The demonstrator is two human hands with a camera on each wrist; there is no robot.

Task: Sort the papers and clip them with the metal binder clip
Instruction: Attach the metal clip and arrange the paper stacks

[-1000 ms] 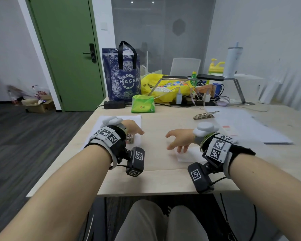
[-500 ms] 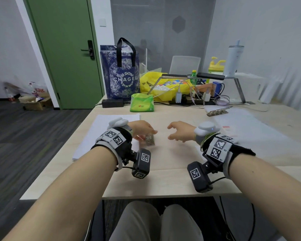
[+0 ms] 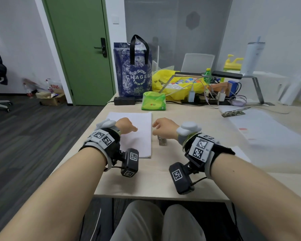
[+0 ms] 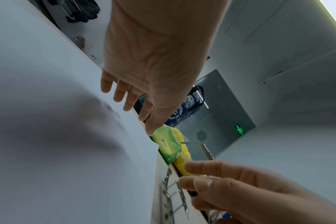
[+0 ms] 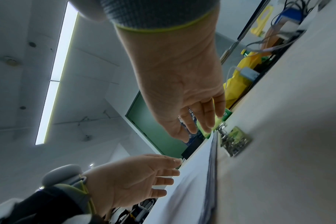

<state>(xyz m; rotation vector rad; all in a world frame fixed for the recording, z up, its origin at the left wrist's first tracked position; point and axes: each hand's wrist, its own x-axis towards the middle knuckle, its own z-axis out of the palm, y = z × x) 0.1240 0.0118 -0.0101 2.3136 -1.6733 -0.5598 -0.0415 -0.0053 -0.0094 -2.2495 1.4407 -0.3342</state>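
A stack of white papers (image 3: 134,141) lies on the wooden table (image 3: 163,180), left of centre. My left hand (image 3: 127,126) hovers over the stack with its fingers straight and holds nothing; the left wrist view shows its palm (image 4: 153,68) above the papers (image 4: 58,151). The metal binder clip (image 3: 162,142) lies on the table just right of the stack's edge. My right hand (image 3: 163,126) is above the clip with relaxed fingers and holds nothing. In the right wrist view the clip (image 5: 235,143) sits beside the papers' edge (image 5: 182,189), below my right hand (image 5: 182,83).
A green tissue pack (image 3: 154,102), a black adapter (image 3: 124,100), a blue bag (image 3: 133,73), a yellow bag (image 3: 179,82) and cables crowd the far side. At the right, loose sheets (image 3: 261,127) carry a second metal clip (image 3: 234,113).
The clip went from the papers under my left hand to the table right of the stack. My left hand let it go and my right hand came left over it.
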